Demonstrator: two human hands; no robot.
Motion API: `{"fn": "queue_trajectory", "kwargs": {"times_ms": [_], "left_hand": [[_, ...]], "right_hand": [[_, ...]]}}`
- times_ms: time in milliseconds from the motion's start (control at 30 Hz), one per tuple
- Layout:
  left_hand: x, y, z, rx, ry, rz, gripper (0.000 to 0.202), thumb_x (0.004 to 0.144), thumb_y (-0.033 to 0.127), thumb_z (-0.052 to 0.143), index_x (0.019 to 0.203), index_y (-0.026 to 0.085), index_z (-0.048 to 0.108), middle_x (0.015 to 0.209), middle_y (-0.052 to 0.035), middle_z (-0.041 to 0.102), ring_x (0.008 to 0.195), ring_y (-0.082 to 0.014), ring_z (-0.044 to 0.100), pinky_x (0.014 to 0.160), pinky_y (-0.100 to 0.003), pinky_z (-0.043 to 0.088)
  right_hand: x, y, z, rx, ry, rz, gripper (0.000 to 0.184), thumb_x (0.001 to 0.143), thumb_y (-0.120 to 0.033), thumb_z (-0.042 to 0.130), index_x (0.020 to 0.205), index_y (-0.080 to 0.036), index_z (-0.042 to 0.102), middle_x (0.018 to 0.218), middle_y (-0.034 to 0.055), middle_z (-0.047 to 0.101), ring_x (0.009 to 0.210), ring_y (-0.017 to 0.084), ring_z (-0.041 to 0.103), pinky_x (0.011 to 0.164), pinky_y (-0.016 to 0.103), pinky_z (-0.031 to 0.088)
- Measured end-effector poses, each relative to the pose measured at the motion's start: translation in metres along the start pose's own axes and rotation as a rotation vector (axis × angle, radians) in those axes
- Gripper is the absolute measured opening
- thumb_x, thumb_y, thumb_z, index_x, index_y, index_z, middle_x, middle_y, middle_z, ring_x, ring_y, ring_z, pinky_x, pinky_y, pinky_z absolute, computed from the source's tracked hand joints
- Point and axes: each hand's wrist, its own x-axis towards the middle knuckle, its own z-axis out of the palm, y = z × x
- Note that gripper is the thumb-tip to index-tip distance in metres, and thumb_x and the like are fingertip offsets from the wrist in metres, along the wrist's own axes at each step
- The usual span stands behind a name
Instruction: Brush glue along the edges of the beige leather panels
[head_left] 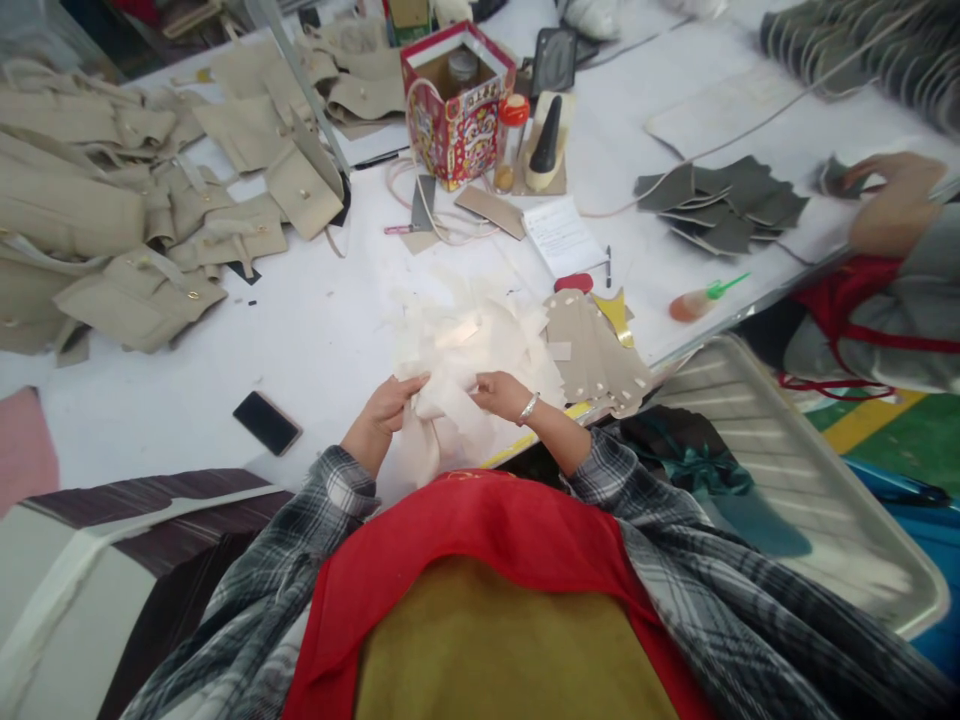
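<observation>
My left hand [390, 405] and my right hand [501, 393] both pinch a soft white piece of fabric [448, 405] at the near edge of the white table [322, 340]. Their fingers are closed on it from either side. A loose heap of white fabric pieces [465, 335] lies just beyond my hands. A silver bracelet sits on my right wrist. A stack of tan cut pieces [596, 355] lies right of the heap.
A black phone [266, 422] lies left of my hands. Beige bag parts [135, 210] pile at the left. A red patterned box [457, 105], a notepad [562, 237], grey pieces [720, 205] and a glue bottle [697, 300] stand farther back. Another person's hand [892, 195] works at the right. A white tray [787, 470] leans near right.
</observation>
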Motion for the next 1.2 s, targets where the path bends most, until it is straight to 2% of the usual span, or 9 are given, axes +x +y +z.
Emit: {"fn": "queue_trajectory", "kwargs": {"times_ms": [100, 233, 467, 600, 767, 900, 1000, 1067, 1200], "left_hand": [[0.003, 0.016, -0.006, -0.005, 0.148, 0.117, 0.044, 0.063, 0.035, 0.073, 0.100, 0.014, 0.063, 0.089, -0.0073, 0.070, 0.090, -0.0229, 0.064, 0.075, -0.032, 0.052], [0.000, 0.032, -0.013, -0.001, 0.233, 0.194, 0.039, 0.063, 0.032, 0.073, 0.097, 0.014, 0.063, 0.091, -0.0066, 0.070, 0.089, -0.0213, 0.064, 0.074, -0.030, 0.053], [-0.012, 0.026, -0.030, -0.016, 0.211, 0.134, 0.043, 0.060, 0.028, 0.076, 0.099, 0.016, 0.063, 0.091, -0.0065, 0.070, 0.086, -0.0205, 0.065, 0.072, -0.029, 0.054], [-0.015, 0.021, -0.035, -0.031, 0.194, 0.105, 0.044, 0.061, 0.028, 0.075, 0.101, 0.013, 0.063, 0.091, -0.0080, 0.070, 0.082, -0.0212, 0.066, 0.072, -0.031, 0.054], [-0.014, 0.018, -0.024, -0.059, 0.177, 0.090, 0.043, 0.059, 0.026, 0.078, 0.097, 0.010, 0.065, 0.090, -0.0097, 0.070, 0.077, -0.0215, 0.066, 0.071, -0.032, 0.054], [-0.005, 0.019, -0.005, -0.058, 0.269, 0.172, 0.043, 0.059, 0.027, 0.078, 0.097, 0.012, 0.066, 0.094, -0.0089, 0.070, 0.082, -0.0214, 0.065, 0.071, -0.031, 0.053], [0.004, 0.021, 0.009, 0.010, 0.372, 0.223, 0.039, 0.058, 0.029, 0.078, 0.091, 0.011, 0.068, 0.095, -0.0093, 0.070, 0.086, -0.0220, 0.065, 0.073, -0.030, 0.053], [0.008, 0.023, 0.014, 0.044, 0.431, 0.240, 0.038, 0.058, 0.030, 0.079, 0.088, 0.011, 0.069, 0.095, -0.0097, 0.070, 0.087, -0.0225, 0.064, 0.073, -0.030, 0.052], [0.008, 0.029, 0.005, -0.051, 0.371, 0.189, 0.042, 0.057, 0.028, 0.079, 0.093, 0.009, 0.067, 0.090, -0.0109, 0.071, 0.081, -0.0221, 0.066, 0.072, -0.032, 0.053]], "right_hand": [[0.001, 0.020, -0.004, -0.168, 0.032, 0.046, 0.040, 0.080, -0.037, 0.055, 0.047, -0.017, 0.044, 0.046, -0.0037, 0.035, 0.048, 0.008, 0.033, 0.051, 0.025, 0.021], [0.007, 0.044, -0.014, -0.125, 0.193, 0.207, 0.048, 0.082, -0.044, 0.053, 0.043, -0.018, 0.041, 0.043, -0.0015, 0.038, 0.048, 0.009, 0.038, 0.050, 0.025, 0.024], [0.018, 0.050, -0.027, 0.229, 0.228, 0.263, 0.020, 0.084, -0.022, 0.048, 0.095, -0.016, 0.064, 0.056, -0.0015, 0.060, 0.049, 0.009, 0.053, 0.051, 0.020, 0.040], [0.021, 0.040, -0.037, 0.430, 0.257, 0.323, 0.018, 0.079, -0.025, 0.057, 0.088, -0.012, 0.064, 0.056, 0.0012, 0.062, 0.045, 0.008, 0.052, 0.045, 0.019, 0.041], [0.028, 0.031, -0.058, -0.013, 0.309, 0.420, 0.038, 0.079, -0.042, 0.059, 0.097, -0.009, 0.061, 0.090, 0.0153, 0.068, 0.084, 0.022, 0.064, 0.074, 0.031, 0.049], [0.030, 0.011, -0.053, -0.213, 0.399, 0.315, 0.069, 0.074, -0.050, 0.061, 0.127, -0.009, 0.042, 0.130, 0.0221, 0.047, 0.118, 0.029, 0.047, 0.096, 0.039, 0.038], [0.028, -0.016, -0.026, 0.041, 0.227, 0.065, 0.055, 0.075, -0.049, 0.058, 0.119, -0.016, 0.048, 0.113, 0.0114, 0.060, 0.098, 0.020, 0.057, 0.080, 0.030, 0.045], [0.027, -0.029, -0.009, 0.148, 0.135, -0.051, 0.036, 0.075, -0.050, 0.056, 0.090, -0.017, 0.058, 0.082, 0.0018, 0.063, 0.074, 0.014, 0.057, 0.063, 0.023, 0.043], [0.027, -0.026, -0.006, 0.129, 0.304, 0.012, 0.045, 0.076, -0.053, 0.051, 0.050, -0.019, 0.037, 0.048, -0.0050, 0.038, 0.050, 0.008, 0.038, 0.047, 0.022, 0.027]]}}
